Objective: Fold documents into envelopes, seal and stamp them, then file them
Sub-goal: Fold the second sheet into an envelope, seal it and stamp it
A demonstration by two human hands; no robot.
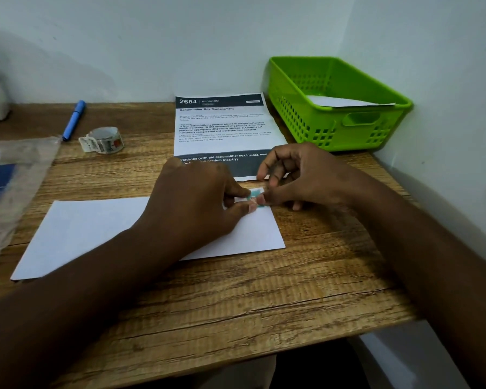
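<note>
Fingers (250,207) of both hands pinch the stamp (255,195) onto the envelope's (96,228) upper right corner, mid-frame on the table (306,276). Best pressed flat, edges squared, before filing in the basket (340,136), upper right.

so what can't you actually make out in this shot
All head view:
- Stamp design: mostly covered by the fingertips of both hands, left and right.
- Small print on the printed sheet: too small, lower lines hidden by the hands.
- Paper in the green basket: mostly behind the basket wall.
- Items at left under the plastic sleeve: blurred, cut off by the edge.
</note>
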